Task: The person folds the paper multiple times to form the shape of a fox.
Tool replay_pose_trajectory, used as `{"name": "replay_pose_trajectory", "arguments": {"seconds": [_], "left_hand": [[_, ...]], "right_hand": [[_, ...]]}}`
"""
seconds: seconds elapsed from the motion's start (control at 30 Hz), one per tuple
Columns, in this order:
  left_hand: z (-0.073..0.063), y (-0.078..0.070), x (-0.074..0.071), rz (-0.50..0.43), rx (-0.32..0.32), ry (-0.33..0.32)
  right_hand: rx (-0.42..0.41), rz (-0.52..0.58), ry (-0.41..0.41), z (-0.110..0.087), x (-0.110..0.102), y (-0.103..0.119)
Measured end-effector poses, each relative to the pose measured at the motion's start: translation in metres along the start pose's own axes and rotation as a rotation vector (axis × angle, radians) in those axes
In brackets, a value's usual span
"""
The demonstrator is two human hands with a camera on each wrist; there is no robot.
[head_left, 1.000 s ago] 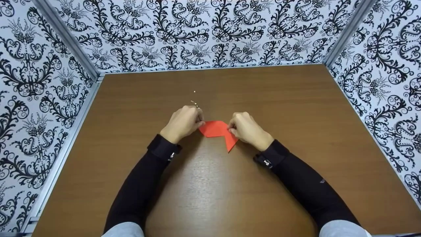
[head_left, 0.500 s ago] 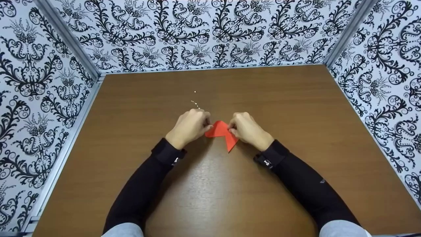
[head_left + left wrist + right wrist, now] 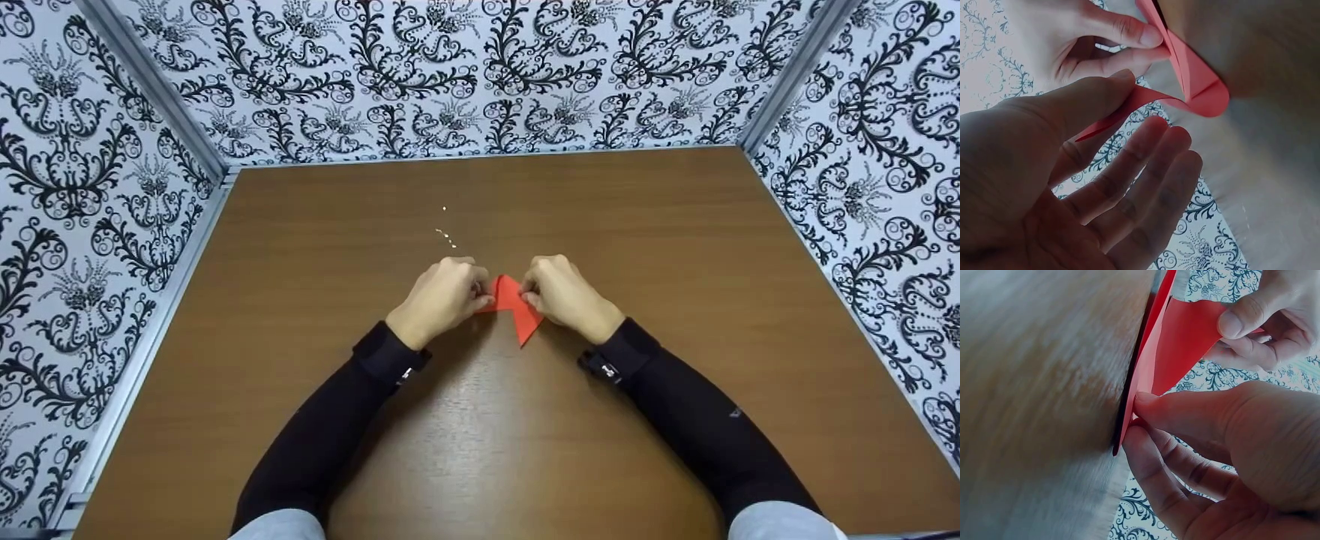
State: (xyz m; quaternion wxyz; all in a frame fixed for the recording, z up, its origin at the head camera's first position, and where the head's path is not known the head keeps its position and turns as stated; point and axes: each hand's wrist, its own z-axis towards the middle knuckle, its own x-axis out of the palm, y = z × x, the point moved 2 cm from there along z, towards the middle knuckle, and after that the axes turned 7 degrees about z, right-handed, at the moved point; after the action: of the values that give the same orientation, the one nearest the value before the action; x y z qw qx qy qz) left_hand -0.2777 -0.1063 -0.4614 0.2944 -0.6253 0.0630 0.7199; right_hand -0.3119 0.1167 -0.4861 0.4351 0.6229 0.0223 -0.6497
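A folded piece of red paper [image 3: 523, 318] sits between both hands over the middle of the table. My left hand [image 3: 447, 297] pinches its left flap between thumb and forefinger. In the left wrist view that flap of the red paper [image 3: 1207, 101] bends over in a soft curve, and the other left fingers extend loosely beneath. My right hand [image 3: 566, 296] pinches the right part near the table top. Seen from the right wrist, the red paper [image 3: 1188, 334] has its flap lifted away from a flatter folded layer. The fingers partly cover the paper's edges.
Several tiny white scraps [image 3: 448, 238] lie on the brown wooden table [image 3: 480, 435] beyond the left hand. Patterned black-and-white panels [image 3: 480, 75] with grey metal posts enclose the back and sides.
The left hand has moved right and slightly toward the body, carrying the paper's left flap up and over toward the right hand. The right hand stays in place.
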Motion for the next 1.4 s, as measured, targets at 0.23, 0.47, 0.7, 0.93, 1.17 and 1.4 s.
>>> {"name": "replay_pose_trajectory", "arguments": {"seconds": [0.23,0.47,0.7,0.93,1.17,1.4], "left_hand": [[0.002,-0.002,0.009,-0.044,0.008,0.016],[0.001,-0.006,0.017,-0.112,0.045,0.015],[0.002,-0.008,0.023,-0.128,0.077,0.008],[-0.001,-0.012,0.025,-0.113,0.102,-0.005],[-0.002,-0.012,0.027,-0.055,0.112,0.013],[-0.003,-0.011,0.027,0.007,0.181,0.047]], "right_hand": [[-0.006,-0.005,-0.006,0.0,0.0,-0.001],[0.0,-0.001,-0.002,0.001,0.0,0.0],[0.014,0.0,0.008,0.0,-0.001,0.001],[-0.014,0.008,-0.003,-0.001,-0.001,0.001],[-0.021,0.002,-0.005,0.0,-0.001,0.001],[-0.017,0.004,-0.002,0.0,-0.001,0.0]]}}
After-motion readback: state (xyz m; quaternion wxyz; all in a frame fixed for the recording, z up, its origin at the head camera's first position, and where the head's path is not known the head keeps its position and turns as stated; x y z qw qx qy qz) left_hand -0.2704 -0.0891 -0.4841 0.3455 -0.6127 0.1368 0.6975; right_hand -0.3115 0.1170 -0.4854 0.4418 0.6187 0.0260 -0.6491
